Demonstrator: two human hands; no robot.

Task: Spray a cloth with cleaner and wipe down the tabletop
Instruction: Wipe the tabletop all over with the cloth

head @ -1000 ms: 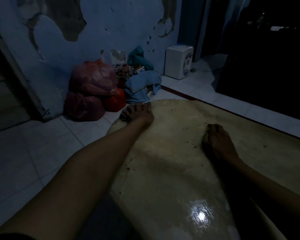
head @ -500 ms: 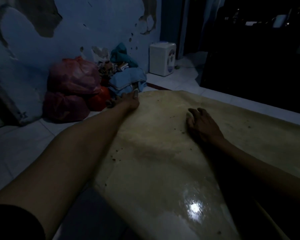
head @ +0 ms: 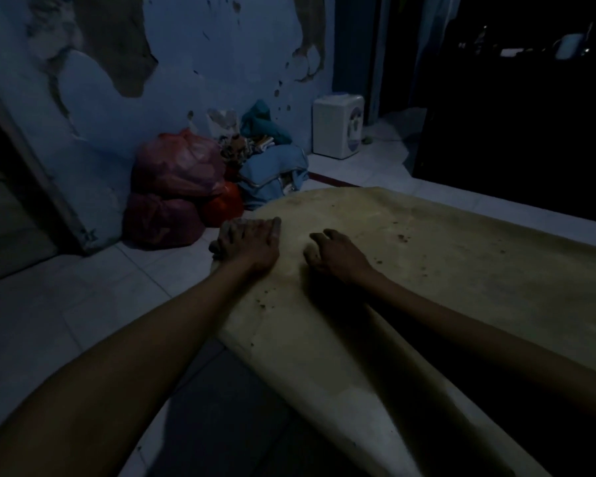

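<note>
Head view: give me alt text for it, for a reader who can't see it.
In dim light, the left hand lies at the tabletop edge, the right hand beside it, fingers curled on the crumb-flecked surface. Red bags sit against the peeling wall.

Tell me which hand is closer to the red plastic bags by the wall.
Left. The left hand rests at the tabletop edge facing the red bags; the right hand lies further in, beyond the left.

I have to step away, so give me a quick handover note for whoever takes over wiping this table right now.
Left hand: flat at the tabletop's left edge, fingers over the rim.
Right hand: curled on the tabletop; a cloth under it cannot be made out in the dark.
No spray bottle in view.
Done: unclear.
Left: dark specks remain right of the hands and near the left edge, so wiping is not finished.
</note>
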